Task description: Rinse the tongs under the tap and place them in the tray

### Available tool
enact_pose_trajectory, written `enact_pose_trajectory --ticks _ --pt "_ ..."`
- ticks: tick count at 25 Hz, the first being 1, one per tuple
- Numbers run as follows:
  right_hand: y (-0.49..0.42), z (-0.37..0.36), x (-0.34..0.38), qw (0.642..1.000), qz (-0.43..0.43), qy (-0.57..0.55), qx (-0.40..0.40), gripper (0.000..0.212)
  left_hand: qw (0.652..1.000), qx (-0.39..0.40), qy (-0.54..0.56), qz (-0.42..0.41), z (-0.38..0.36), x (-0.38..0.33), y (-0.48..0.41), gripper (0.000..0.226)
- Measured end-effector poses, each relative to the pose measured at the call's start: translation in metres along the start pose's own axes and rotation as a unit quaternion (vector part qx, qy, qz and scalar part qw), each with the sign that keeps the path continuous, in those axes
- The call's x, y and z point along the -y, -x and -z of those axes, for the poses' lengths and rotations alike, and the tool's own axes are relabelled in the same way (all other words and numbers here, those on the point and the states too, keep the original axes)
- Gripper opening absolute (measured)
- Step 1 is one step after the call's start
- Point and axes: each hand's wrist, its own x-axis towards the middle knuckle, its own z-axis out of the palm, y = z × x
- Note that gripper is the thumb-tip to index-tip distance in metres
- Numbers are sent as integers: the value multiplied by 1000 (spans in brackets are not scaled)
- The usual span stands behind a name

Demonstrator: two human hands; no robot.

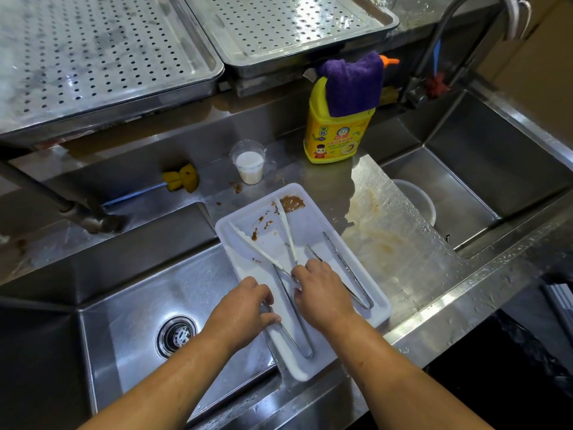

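Observation:
A white plastic tray (313,231) smeared with brown sauce lies on the steel counter between two sinks. In it lie white-tipped tongs (266,243) with steel handles, spread in a V, and all-steel tongs (344,268) on the right. My left hand (245,311) curls its fingers round the left steel handle of the white-tipped tongs. My right hand (322,293) rests over the middle of the tray, its fingers bent onto the tongs where the white tips join the steel; its grip is partly hidden. The tap (465,13) arches over the right sink.
A left sink (130,311) with a drain lies below my left arm; the right sink (465,181) holds a white bowl (418,203). A yellow detergent bottle (338,135) under a purple cloth, a cup of white liquid (249,164) and a yellow brush (181,178) stand behind. Two perforated trays (93,57) sit above.

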Motion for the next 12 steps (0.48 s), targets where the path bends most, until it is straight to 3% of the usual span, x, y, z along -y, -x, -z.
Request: enact_pose_trajectory --ticks 7,12 --pt "-3 1 0 1000 -4 -4 18 32 1000 5 -6 0 -1 3 -4 36" --pt "1 11 5 998 -27 -16 53 35 1000 13 13 10 5 3 1 21"
